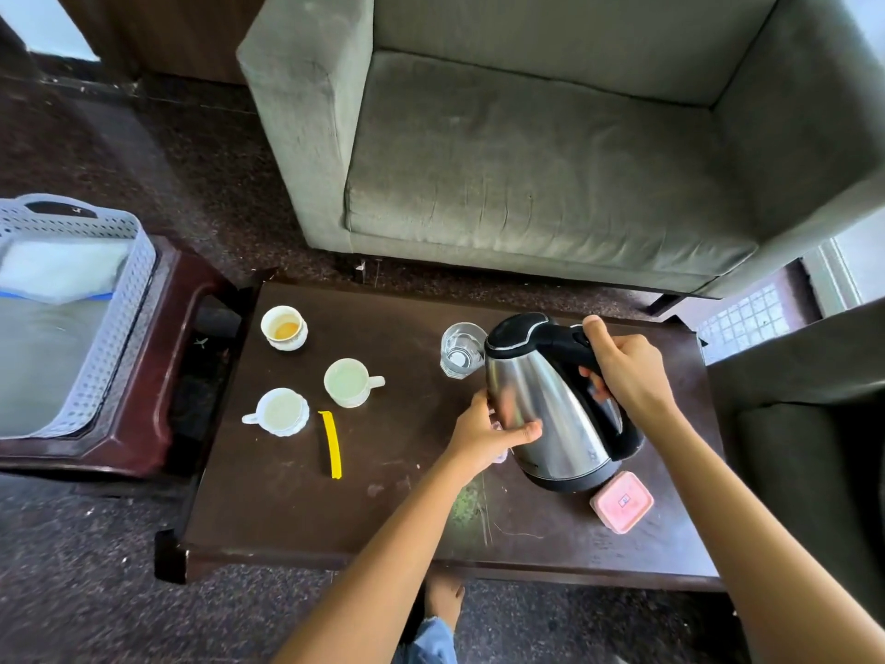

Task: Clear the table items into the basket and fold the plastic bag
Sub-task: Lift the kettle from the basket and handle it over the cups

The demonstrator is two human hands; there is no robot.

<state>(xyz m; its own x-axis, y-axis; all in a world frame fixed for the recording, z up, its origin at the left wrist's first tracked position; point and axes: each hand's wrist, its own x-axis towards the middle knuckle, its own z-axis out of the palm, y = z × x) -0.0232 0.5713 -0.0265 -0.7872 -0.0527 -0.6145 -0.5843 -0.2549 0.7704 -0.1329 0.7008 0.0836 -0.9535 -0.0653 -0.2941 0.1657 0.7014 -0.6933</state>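
A steel kettle (546, 400) with a black lid and handle is at the right of the dark wooden table (297, 510). My right hand (627, 371) grips its black handle. My left hand (488, 436) is pressed against its steel side. Three white cups (283, 326) (348, 381) (281, 411) sit on the left half, with a yellow strip (331, 443) beside them. A clear glass (460, 349) stands just behind the kettle. A pink lidded box (621, 501) lies at the kettle's base. The perforated basket (119, 323) stands on a side table at left, holding a plastic bag (57, 270).
A grey sofa (550, 160) stands behind the table. A dark armchair (809, 424) is at the right. A red-brown side table (158, 376) carries the basket. My foot and jeans leg (438, 620) are under the table's near edge. The floor is dark carpet.
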